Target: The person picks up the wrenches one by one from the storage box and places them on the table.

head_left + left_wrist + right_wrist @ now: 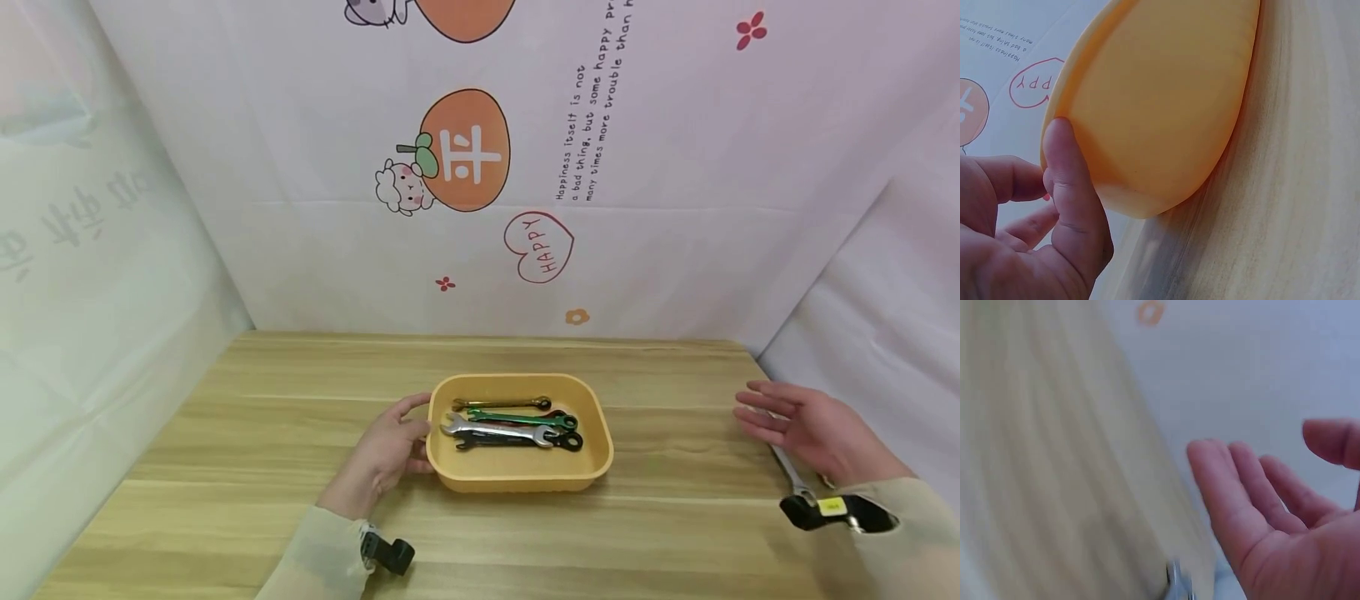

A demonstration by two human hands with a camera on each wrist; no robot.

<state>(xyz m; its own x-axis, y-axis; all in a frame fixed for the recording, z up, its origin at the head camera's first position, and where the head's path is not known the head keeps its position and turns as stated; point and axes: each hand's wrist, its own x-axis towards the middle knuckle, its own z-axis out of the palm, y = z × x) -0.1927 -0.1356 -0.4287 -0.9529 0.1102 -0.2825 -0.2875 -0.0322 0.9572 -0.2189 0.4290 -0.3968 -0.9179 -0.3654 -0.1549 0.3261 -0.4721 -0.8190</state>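
A yellow plastic bin (517, 485) sits on the table with several wrenches inside. On top lies a silver open-end wrench (502, 430); a green one (517, 418), a black one (573, 441) and a brassy one (502, 404) are around it. My left hand (390, 446) grips the bin's left end, fingertips at the rim and outer wall in the left wrist view. At the table's right side, my right hand (825, 429) has its palm turned up and fingers loosely extended, holding nothing. Below it lies a silver wrench (791, 473), partly hidden by the hand and wrist.
The wooden table (300, 400) meets a white printed cloth (337, 267) at its back edge. White cloth also hangs at the left and right sides. Black wrist cameras are strapped to both forearms.
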